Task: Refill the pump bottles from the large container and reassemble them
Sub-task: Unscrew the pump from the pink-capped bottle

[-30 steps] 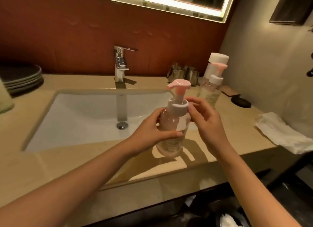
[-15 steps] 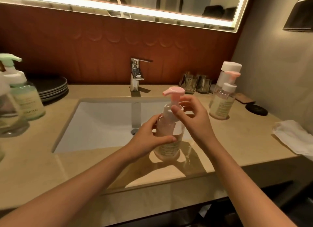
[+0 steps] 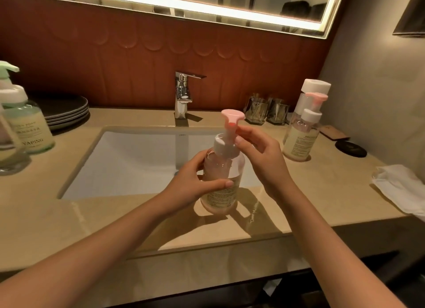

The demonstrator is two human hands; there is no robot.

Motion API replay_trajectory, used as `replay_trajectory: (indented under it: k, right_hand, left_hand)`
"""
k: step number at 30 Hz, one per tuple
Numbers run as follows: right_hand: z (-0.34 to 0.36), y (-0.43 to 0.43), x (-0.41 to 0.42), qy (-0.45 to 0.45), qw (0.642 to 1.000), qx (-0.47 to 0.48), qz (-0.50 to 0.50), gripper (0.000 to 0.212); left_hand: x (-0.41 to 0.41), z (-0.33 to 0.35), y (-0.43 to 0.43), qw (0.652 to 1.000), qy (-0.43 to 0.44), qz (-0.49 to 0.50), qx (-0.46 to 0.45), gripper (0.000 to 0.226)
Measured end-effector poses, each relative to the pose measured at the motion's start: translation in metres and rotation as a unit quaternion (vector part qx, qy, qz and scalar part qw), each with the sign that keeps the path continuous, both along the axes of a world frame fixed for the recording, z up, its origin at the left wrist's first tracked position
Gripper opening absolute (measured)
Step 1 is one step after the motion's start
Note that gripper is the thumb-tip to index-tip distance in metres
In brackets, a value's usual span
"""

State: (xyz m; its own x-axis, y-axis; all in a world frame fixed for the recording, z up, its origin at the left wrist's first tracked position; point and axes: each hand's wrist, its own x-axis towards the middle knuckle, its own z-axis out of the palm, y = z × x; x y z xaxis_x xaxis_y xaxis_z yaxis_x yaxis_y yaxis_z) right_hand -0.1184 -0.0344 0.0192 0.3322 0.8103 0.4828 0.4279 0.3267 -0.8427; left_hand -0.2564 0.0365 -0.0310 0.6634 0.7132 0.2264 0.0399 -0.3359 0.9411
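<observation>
Pump head [image 3: 232, 117] has turned since the earlier frame: spout pointed left then, now it faces the camera, and the right hand [image 3: 264, 162] has shifted its hold up the neck. Step in hand, my read: screwing the pump back onto a refilled pump bottle [image 3: 222, 183], held upright at the front rim of the sink [image 3: 138, 160], right of its middle. Cannot tell if the base sits on the table [image 3: 322, 192] or just off it. Left hand [image 3: 192, 181] wraps the bottle body, thumb across the front. Right fingers [image 3: 240, 130] pinch the stem under the head, thumb on the white collar [image 3: 224, 147]. Next move probably calls for regripping the collar and twisting until seated while the left hand resists. Second pump bottle [image 3: 299, 139] and large container [image 3: 316, 86] stand right of the sink, green pump bottle [image 3: 27, 126] left of it.
</observation>
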Motion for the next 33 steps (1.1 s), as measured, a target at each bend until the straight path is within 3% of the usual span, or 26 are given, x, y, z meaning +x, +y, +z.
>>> replay_trajectory:
  k: [8,15,22,29,33]
  right_hand:
    - [0.004,-0.001,-0.003,-0.091,0.995,-0.006,-0.026,0.040]
    - [0.004,-0.008,-0.002,0.027,0.998,-0.025,0.055,0.044]
    - [0.005,0.003,-0.009,-0.042,0.998,-0.020,-0.030,0.051]
    - [0.006,0.000,-0.009,-0.012,0.999,-0.021,0.022,0.034]
    - [0.007,0.001,-0.008,-0.005,0.999,-0.029,0.020,0.037]
  left_hand:
    - [0.001,-0.001,-0.002,1.000,-0.016,0.003,0.000,0.063]
    - [0.002,-0.003,-0.004,1.000,-0.024,0.016,-0.001,0.067]
    - [0.004,-0.003,-0.005,1.000,-0.021,0.019,0.005,0.060]
    - [0.004,-0.008,-0.001,0.999,0.008,0.015,0.039,0.072]
    - [0.004,-0.009,0.001,0.999,0.014,0.021,0.048,0.075]
